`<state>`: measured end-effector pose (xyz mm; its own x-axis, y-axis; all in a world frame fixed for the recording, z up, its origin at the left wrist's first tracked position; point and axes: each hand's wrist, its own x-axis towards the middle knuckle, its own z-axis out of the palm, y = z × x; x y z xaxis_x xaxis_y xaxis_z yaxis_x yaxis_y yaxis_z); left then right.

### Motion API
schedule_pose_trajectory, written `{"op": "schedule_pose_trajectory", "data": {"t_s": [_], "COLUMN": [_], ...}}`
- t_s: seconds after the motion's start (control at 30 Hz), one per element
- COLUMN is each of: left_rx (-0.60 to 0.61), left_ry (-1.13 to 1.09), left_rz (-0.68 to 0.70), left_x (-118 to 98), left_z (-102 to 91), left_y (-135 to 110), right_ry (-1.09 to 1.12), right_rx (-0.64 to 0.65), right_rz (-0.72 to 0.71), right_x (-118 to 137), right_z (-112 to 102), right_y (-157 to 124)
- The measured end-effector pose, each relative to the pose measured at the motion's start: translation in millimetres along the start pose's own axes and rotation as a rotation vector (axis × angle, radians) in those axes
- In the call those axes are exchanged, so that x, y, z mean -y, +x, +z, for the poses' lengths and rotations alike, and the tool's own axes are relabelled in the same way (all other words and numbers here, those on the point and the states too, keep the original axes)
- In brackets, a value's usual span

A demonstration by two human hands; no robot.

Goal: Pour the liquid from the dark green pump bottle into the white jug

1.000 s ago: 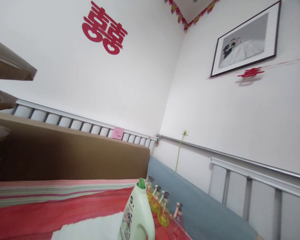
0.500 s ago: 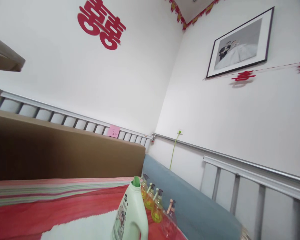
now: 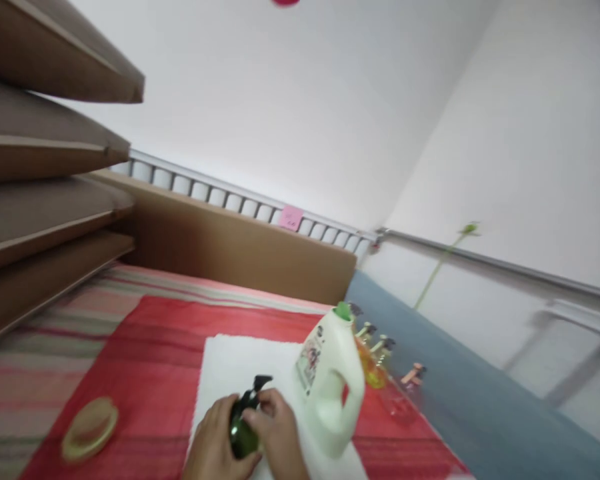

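A dark green pump bottle point(image 3: 242, 433) with a black pump head stands over the white cloth point(image 3: 240, 353), between my two hands. My left hand point(image 3: 215, 440) is wrapped round the bottle's body from the left. On the other side, my right hand point(image 3: 279, 427) has its fingers closed at the bottle's neck, just below the pump head. Close to my right hand is a large pale green jug point(image 3: 330, 373) with a handle and a green top. Whether the green bottle rests on the cloth cannot be made out.
Several pump bottles point(image 3: 375, 367) with yellow liquid and one with a pink pump point(image 3: 413, 377) line the blue side panel point(image 3: 430, 347). At left lie a round yellowish lid-like disc point(image 3: 90, 429) and stacked brown boards point(image 3: 55, 153). A brown panel point(image 3: 220, 250) closes the back.
My view has tilted down and swung left, bringing both hands, the dark green pump bottle and the yellowish disc into sight. The jug and the row of bottles look unmoved.
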<state>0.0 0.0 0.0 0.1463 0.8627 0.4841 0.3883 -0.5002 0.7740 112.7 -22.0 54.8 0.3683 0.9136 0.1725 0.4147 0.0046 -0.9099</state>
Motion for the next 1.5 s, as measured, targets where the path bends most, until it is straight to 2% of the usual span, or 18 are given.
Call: {"op": "schedule_pose_trajectory", "data": {"t_s": [0.03,0.1,0.33,0.4,0.53,0.6,0.73,0.8,0.97,1.03,1.23,1.43,1.5], "left_rx": [0.084,0.113,0.088,0.109,0.157,0.162,0.162,0.169,0.194,0.194,0.200,0.219,0.211], "left_ry": [-0.013,-0.015,-0.035,-0.075,-0.116,-0.095,-0.045,-0.041,-0.078,-0.078,-0.025,-0.043,-0.048], "left_rz": [0.002,-0.052,-0.047,-0.052,-0.082,-0.096,-0.027,-0.002,-0.018,-0.028,-0.038,-0.075,-0.068], "left_x": [0.4,-0.7,-6.2,-4.0,-3.0,-5.6,-11.9,-13.5,-11.8,-10.0,-7.7,-8.4,-8.0], "left_z": [-2.3,-7.3,-10.5,-8.9,-10.1,-11.7,-12.7,-12.6,-14.2,-14.7,-16.1,-19.2,-18.6], "left_y": [0.6,2.8,4.7,4.8,8.5,10.4,9.7,7.8,7.0,7.9,9.0,9.0,8.7], "right_ry": [0.014,0.028,-0.078,-0.074,0.002,0.023,-0.028,-0.028,0.102,0.124,-0.004,0.020,-0.005], "right_rx": [0.011,0.030,-0.032,0.008,0.185,0.213,0.081,0.057,0.268,0.308,0.161,0.284,0.262], "right_rz": [0.012,0.022,-0.030,-0.039,-0.053,-0.054,-0.025,-0.011,-0.016,-0.021,-0.017,-0.060,-0.060], "right_x": [-3.1,-6.5,2.3,3.5,2.4,0.6,-2.8,-3.0,-5.1,-8.5,-8.2,6.8,7.3], "right_z": [3.3,8.5,11.9,7.6,-3.2,-4.9,-0.9,-0.7,-12.3,-15.0,-11.2,-14.4,-12.0], "right_y": [1.1,2.5,5.2,9.3,16.0,15.4,9.7,9.0,15.6,17.4,15.6,13.1,11.8]}}
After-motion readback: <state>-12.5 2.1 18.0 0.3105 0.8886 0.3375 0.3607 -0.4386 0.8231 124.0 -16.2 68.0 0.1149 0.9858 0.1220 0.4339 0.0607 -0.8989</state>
